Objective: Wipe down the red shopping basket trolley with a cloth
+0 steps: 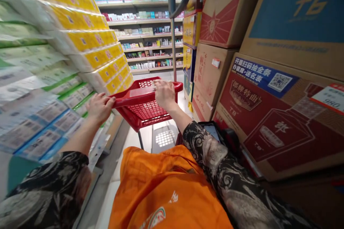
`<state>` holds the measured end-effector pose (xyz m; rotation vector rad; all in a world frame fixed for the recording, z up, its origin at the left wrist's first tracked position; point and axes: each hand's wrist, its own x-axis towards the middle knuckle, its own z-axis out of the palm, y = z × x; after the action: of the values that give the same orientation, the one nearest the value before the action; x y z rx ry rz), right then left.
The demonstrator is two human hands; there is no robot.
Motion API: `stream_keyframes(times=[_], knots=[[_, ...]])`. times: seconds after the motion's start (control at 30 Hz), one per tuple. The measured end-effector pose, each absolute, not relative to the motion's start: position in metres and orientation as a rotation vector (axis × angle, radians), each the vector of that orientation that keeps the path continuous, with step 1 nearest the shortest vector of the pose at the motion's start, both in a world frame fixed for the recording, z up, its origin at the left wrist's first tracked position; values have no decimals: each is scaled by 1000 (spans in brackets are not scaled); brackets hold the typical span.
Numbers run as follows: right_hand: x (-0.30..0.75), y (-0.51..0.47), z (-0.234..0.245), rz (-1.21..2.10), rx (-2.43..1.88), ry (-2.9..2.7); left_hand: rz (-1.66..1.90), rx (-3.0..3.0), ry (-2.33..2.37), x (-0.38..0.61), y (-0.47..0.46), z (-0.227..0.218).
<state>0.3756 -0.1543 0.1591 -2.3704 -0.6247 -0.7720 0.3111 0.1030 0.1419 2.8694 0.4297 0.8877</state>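
A red plastic shopping cart (146, 111) with a lattice basket stands in front of me in the aisle. My left hand (100, 108) is closed at the left corner of its handle. My right hand (164, 94) wraps over the handle near the right end. The inside of the basket is partly hidden behind the handle and my right hand; I cannot make out anything in it. Below the basket, part of the cart's frame and a patterned patch of light show on the pale floor.
Stacked yellow tissue packs (98, 39) and blurred green and blue packs (48, 114) line the left side. Cardboard cartons (215, 68) are piled on the right, close to my arm. A grey post (173, 46) rises ahead, before shelves (146, 35) of small goods.
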Motion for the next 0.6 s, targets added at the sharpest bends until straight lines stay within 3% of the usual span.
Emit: stream_keyframes(times=[0.27,0.6], knots=[[352,-105,158,-837,-2329,-887,829,2767,259,316,13,147],[388,-166,160,-714,-2377,-591,761,2875,220,314,21,137]])
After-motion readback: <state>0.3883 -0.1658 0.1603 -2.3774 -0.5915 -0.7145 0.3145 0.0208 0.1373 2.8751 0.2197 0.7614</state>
